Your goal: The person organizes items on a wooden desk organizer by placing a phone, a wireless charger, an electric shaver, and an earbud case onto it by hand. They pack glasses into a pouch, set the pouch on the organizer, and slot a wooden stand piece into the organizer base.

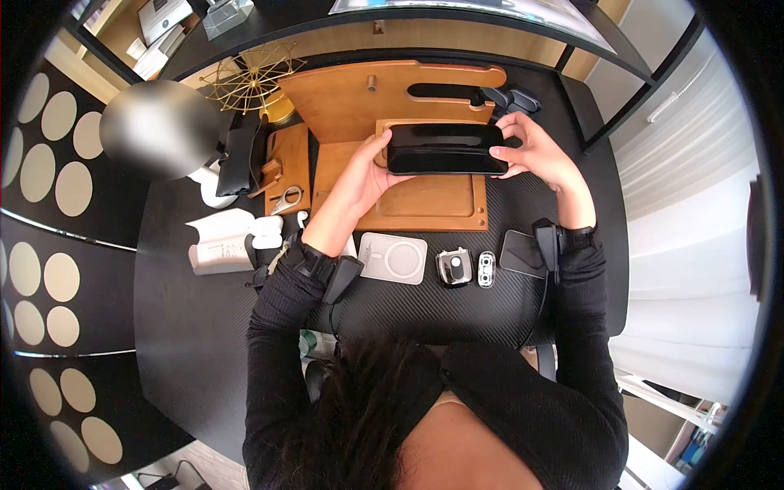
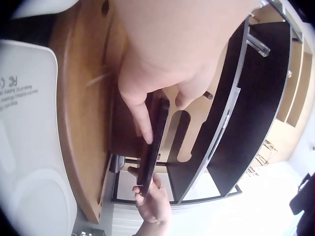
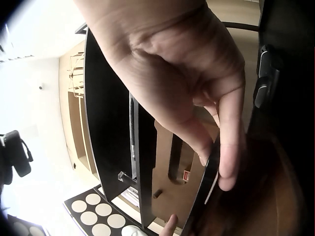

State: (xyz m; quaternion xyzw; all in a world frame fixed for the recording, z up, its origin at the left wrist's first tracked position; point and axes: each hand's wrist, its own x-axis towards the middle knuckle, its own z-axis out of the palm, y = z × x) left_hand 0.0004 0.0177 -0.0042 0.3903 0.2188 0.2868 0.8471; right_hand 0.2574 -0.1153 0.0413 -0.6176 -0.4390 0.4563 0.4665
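Note:
A glossy black smartphone (image 1: 445,151) is held sideways between both hands, over a wooden desk organizer (image 1: 478,204). My left hand (image 1: 365,178) grips its left end, thumb at the near-top corner. At the right end, my right hand (image 1: 545,157) pinches the phone with the thumb on the front face and fingers behind. Seen edge-on in the left wrist view, the phone (image 2: 156,140) is a thin dark slab, with fingers of the left hand (image 2: 167,73) along one face. In the right wrist view, thumb and fingers of the right hand (image 3: 197,73) straddle its edge.
In front of the organizer lie a white magnetic power bank (image 1: 376,265), a small silver-and-black device (image 1: 455,268), a clear-topped case (image 1: 487,269) and a dark flat card-like item (image 1: 521,255). White earbuds case (image 1: 267,233), scissors (image 1: 287,200) and black pouch (image 1: 242,159) sit left. A shelf (image 1: 327,37) overhangs behind.

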